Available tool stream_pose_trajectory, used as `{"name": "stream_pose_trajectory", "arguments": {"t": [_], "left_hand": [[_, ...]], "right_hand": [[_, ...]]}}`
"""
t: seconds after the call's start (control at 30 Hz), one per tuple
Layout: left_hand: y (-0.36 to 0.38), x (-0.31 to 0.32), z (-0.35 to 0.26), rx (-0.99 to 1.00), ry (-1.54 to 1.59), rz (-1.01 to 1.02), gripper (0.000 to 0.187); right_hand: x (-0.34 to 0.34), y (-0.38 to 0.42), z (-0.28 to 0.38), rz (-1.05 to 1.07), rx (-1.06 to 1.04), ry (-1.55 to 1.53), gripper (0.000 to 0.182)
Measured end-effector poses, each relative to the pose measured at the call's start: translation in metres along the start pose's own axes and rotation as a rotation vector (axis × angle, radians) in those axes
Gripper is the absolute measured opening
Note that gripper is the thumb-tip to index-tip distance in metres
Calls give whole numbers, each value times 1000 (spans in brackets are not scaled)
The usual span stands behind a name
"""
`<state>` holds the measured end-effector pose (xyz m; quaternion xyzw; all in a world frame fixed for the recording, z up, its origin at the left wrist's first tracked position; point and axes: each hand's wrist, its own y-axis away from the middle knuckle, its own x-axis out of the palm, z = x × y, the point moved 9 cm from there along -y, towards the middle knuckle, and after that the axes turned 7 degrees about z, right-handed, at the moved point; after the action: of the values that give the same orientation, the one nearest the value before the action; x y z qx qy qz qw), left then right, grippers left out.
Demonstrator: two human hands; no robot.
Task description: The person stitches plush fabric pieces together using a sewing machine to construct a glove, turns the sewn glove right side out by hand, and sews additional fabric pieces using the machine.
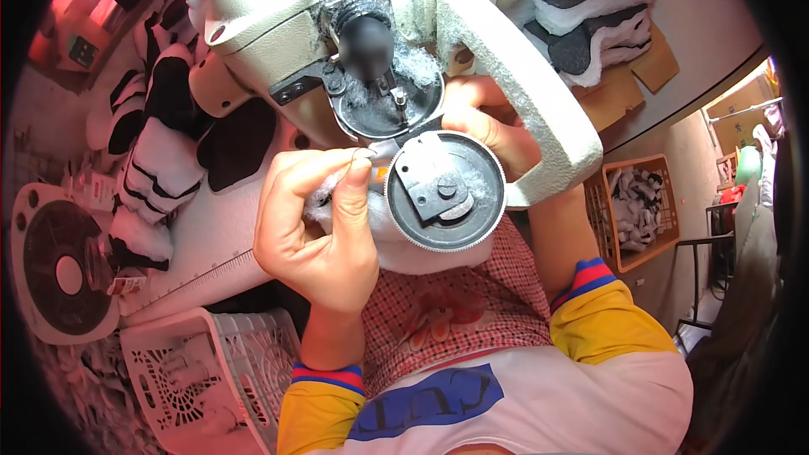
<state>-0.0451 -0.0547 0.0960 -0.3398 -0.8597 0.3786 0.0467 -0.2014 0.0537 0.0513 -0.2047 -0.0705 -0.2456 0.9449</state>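
— What sits at the centre of the frame?

— A thin thread, pinched between thumb and forefinger of the left hand, just beside the round black hinged cover of a lint-coated sewing machine. The cover hangs swung open under the machine head, its toothed rim facing the camera.

— And the fingers of that hand?

— Clenched on the thread at the tips; the other fingers curl loosely into the palm. A piece of white plush fabric lies between the hand and the cover.

— The other hand?

— The right hand is tucked behind the open cover and the machine's pale arm. Its fingers are mostly hidden, so I cannot tell whether they grip anything.

— What surrounds the machine?

— Black-and-white striped plush pieces lie heaped on the bench to the left, with more stacked at upper right. A ruler strip runs along the bench edge. A small fan stands at far left, a white plastic basket near it, lower down. An orange crate of plush scraps stands on the floor at right.
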Motion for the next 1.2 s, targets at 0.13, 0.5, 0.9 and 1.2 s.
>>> {"name": "stream_pose_trajectory", "arguments": {"t": [0.13, 0.5, 0.9, 1.2], "left_hand": [[0, 1, -1, 13, -19, 27, 8], [58, 38, 56, -288, -49, 622, 16], [25, 32, 4, 41, -216, 754, 21], [-41, -7, -55, 353, -337, 273, 25]], "right_hand": [[3, 0, 5, 60, -41, -12, 13], [-63, -14, 88, -441, -513, 924, 23], [-146, -114, 58, -179, -322, 696, 45], [-170, -178, 39, 46, 73, 741, 35]]}}
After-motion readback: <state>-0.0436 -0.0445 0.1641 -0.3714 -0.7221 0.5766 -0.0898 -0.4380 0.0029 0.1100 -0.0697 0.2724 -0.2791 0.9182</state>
